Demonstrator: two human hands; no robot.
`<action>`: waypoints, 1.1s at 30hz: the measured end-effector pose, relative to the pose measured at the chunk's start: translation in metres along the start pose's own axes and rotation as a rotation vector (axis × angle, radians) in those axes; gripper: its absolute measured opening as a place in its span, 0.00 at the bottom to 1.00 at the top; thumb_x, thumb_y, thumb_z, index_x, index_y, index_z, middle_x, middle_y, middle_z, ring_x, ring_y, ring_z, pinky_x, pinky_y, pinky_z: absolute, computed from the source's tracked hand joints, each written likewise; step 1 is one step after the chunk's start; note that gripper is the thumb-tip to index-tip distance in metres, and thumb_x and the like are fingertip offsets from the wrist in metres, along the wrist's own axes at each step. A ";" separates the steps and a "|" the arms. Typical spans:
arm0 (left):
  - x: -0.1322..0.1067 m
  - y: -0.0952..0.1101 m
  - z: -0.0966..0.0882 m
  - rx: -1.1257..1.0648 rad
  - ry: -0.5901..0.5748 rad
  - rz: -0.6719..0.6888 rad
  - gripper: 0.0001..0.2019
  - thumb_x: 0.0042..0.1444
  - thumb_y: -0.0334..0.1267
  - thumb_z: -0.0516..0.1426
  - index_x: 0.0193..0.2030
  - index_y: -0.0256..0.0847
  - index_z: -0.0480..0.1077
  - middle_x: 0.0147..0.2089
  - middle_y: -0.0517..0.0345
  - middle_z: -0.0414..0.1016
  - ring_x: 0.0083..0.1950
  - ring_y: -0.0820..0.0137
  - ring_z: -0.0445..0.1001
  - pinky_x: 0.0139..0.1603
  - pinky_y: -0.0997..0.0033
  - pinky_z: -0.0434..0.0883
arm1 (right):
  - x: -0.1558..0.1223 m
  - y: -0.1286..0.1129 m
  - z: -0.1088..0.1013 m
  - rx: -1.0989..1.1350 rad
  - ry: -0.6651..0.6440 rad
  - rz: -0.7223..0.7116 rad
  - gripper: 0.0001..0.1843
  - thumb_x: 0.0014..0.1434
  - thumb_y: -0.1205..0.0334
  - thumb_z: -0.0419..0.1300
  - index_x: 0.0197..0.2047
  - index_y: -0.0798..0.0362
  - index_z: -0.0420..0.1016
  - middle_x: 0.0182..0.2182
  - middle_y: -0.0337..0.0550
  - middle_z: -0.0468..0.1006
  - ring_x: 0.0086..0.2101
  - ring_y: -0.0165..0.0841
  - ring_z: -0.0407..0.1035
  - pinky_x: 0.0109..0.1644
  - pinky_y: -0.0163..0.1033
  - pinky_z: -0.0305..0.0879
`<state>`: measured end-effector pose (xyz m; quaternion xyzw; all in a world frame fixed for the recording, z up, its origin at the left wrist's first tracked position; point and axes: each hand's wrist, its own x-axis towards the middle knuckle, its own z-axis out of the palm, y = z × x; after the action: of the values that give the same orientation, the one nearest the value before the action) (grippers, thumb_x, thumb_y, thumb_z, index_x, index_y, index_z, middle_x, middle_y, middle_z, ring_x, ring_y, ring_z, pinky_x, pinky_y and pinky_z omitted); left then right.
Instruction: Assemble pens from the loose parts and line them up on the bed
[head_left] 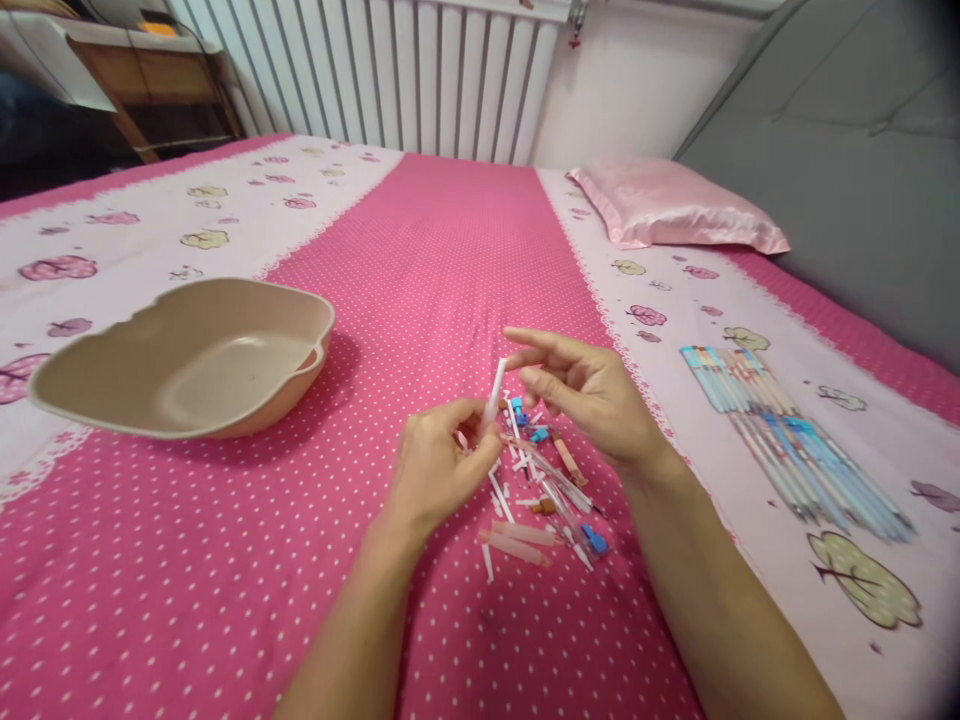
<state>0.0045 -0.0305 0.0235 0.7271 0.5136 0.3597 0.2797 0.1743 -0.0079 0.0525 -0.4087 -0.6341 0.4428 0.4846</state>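
Observation:
Between thumb and fingers, my left hand holds a slim white pen part upright, its lower end looking translucent. My right hand is open beside its top, with the index finger stretched out and another fingertip at or very near the white end; whether they touch I cannot tell. Below both hands lies a loose pile of pen parts: clear barrels, thin white pieces, pinkish translucent tubes, blue clip pieces, an orange-pink piece and a brown one. My left fingers hide some of the pile.
A beige plastic basin stands on the pink dotted bedspread at left. Pens in blue and pale orange lie in two rows at right. Farther off are a pink pillow, a grey headboard and a white radiator.

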 end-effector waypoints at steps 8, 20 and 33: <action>0.003 -0.005 -0.002 -0.105 0.155 -0.174 0.10 0.52 0.39 0.54 0.33 0.38 0.75 0.27 0.58 0.77 0.27 0.71 0.72 0.29 0.74 0.66 | 0.003 0.015 -0.027 -0.444 -0.006 0.315 0.08 0.52 0.62 0.63 0.36 0.54 0.77 0.32 0.44 0.79 0.31 0.32 0.72 0.37 0.38 0.65; 0.006 -0.011 -0.003 -0.164 0.302 -0.314 0.08 0.48 0.37 0.54 0.30 0.37 0.74 0.27 0.59 0.75 0.30 0.70 0.72 0.33 0.73 0.66 | 0.003 0.024 -0.034 -1.197 -0.331 0.609 0.11 0.43 0.56 0.68 0.30 0.52 0.75 0.27 0.46 0.78 0.29 0.36 0.70 0.26 0.35 0.54; 0.006 -0.013 -0.001 -0.206 0.330 -0.314 0.08 0.48 0.38 0.55 0.31 0.37 0.74 0.28 0.58 0.75 0.30 0.69 0.72 0.34 0.71 0.66 | 0.003 0.012 -0.030 -0.889 -0.225 0.435 0.11 0.51 0.63 0.62 0.40 0.53 0.72 0.33 0.42 0.79 0.32 0.32 0.71 0.31 0.33 0.59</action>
<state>-0.0021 -0.0202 0.0152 0.5377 0.6196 0.4759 0.3170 0.2043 0.0030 0.0455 -0.6481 -0.7096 0.2619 0.0888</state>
